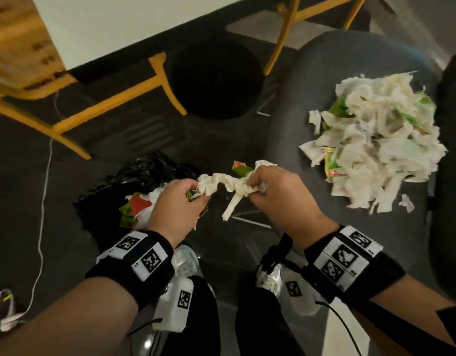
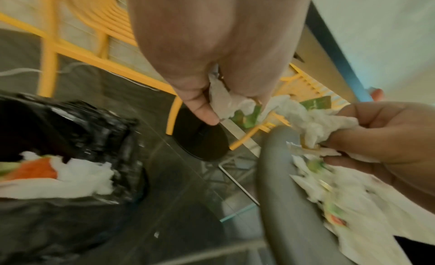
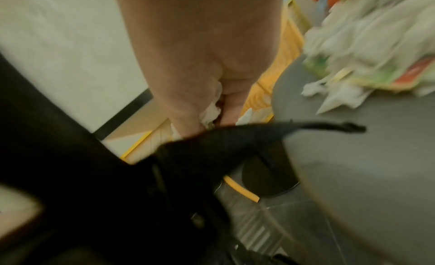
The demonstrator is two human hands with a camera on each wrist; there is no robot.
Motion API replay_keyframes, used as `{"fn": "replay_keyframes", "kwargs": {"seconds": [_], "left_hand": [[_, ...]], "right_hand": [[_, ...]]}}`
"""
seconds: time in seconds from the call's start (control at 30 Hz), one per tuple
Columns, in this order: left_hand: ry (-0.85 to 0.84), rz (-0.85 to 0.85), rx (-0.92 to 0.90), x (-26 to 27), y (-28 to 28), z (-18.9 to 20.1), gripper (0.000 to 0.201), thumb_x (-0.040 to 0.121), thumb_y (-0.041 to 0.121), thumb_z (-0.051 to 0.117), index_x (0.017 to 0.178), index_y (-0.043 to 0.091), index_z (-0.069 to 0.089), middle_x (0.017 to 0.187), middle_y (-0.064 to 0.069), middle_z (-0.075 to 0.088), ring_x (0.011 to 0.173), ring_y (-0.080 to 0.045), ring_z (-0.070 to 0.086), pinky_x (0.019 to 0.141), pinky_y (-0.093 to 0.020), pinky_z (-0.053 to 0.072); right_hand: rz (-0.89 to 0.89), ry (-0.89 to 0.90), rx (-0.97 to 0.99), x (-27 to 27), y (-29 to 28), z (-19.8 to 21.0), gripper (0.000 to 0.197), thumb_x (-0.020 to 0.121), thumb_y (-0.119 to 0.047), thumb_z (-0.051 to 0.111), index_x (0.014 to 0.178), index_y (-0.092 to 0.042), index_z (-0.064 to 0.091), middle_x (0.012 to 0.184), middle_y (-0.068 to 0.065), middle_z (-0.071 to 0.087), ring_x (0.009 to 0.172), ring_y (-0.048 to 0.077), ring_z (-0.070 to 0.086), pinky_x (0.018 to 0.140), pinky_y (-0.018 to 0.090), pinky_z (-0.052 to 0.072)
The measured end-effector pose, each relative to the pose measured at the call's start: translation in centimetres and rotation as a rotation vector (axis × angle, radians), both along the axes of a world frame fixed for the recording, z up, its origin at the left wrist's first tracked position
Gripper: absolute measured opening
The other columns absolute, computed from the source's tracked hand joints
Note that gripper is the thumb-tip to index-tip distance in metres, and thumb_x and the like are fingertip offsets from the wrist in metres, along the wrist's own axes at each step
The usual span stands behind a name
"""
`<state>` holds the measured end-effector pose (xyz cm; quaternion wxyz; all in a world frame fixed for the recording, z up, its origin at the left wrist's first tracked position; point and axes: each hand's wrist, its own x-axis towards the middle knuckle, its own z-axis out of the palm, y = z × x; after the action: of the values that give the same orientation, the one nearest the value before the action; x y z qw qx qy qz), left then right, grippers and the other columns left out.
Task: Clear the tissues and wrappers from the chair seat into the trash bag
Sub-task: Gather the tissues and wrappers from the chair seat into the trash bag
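Our left hand (image 1: 176,201) and right hand (image 1: 278,194) each clutch one twisted tissue wad (image 1: 221,185) near the trash bag (image 1: 144,173); next, we judge, dropping it in, the chair seat (image 1: 311,124) pile remaining.

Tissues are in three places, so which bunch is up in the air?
The twisted tissue bunch stretched between the left hand and right hand. The big pile lies on the chair seat, and others sit inside the black trash bag.

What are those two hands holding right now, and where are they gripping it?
A twisted wad of tissue with bits of green wrapper, stretched between both hands: the left hand pinches its left end, the right hand grips its right end.
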<state>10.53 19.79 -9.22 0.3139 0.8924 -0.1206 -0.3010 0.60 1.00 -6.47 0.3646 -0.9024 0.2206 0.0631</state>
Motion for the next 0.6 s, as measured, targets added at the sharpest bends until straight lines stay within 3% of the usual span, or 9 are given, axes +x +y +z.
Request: {"fn": "replay_keyframes", "kwargs": {"seconds": [0.13,0.23,0.33,0.43,0.5,0.6], "left_hand": [[0.037,0.152,0.016,4.3,7.3,-1.9,0.008,0.088,0.031,0.067,0.088,0.023,0.071,0.089,0.0,0.068,0.079,-0.015,0.065,0.069,-0.033,0.05],[0.084,0.243,0.046,6.7,12.3,-3.5,0.008,0.089,0.026,0.068,0.087,0.018,0.07,0.083,0.0,0.069,0.074,-0.015,0.065,0.063,-0.029,0.047],[0.111,0.278,0.123,8.5,16.8,-5.5,0.013,0.089,0.029,0.068,0.09,0.015,0.07,0.084,0.0,0.067,0.077,-0.018,0.063,0.061,-0.028,0.041],[0.158,0.304,0.21,9.7,20.1,-7.5,0.013,0.09,0.03,0.067,0.085,0.019,0.062,0.074,0.008,0.058,0.07,-0.012,0.056,0.053,-0.021,0.033],[0.199,0.325,0.247,10.2,21.7,-8.8,0.014,0.091,0.033,0.066,0.092,0.02,0.062,0.081,0.006,0.061,0.078,-0.015,0.059,0.055,-0.021,0.035],[0.229,0.303,0.321,10.8,22.7,-10.4,0.03,0.093,0.033,0.062,0.117,0.016,0.063,0.106,-0.003,0.067,0.091,-0.019,0.06,0.071,-0.027,0.042]], "right_hand": [[0.155,0.074,0.013,6.7,5.6,-2.7,0.013,0.083,-0.017,0.069,0.096,-0.018,0.068,0.103,-0.003,0.065,0.094,0.014,0.06,0.081,0.027,0.049],[0.228,0.148,0.023,10.3,9.5,-5.5,0.014,0.083,-0.019,0.069,0.097,-0.018,0.068,0.104,0.0,0.067,0.096,0.018,0.062,0.085,0.035,0.052],[0.283,0.222,0.034,12.9,13.0,-8.7,0.013,0.084,-0.02,0.069,0.096,-0.021,0.067,0.104,0.0,0.066,0.096,0.018,0.062,0.085,0.034,0.052],[0.322,0.289,0.046,15.2,16.0,-11.5,0.017,0.084,-0.02,0.067,0.101,-0.02,0.066,0.107,0.001,0.065,0.096,0.019,0.062,0.085,0.033,0.052],[0.349,0.307,0.046,16.5,17.7,-13.1,0.017,0.085,-0.019,0.065,0.102,-0.018,0.065,0.106,0.003,0.066,0.097,0.021,0.062,0.083,0.033,0.051],[0.378,0.379,0.05,17.4,19.9,-15.2,0.017,0.089,-0.019,0.062,0.106,-0.017,0.061,0.103,0.005,0.066,0.096,0.025,0.062,0.076,0.032,0.049]]}}
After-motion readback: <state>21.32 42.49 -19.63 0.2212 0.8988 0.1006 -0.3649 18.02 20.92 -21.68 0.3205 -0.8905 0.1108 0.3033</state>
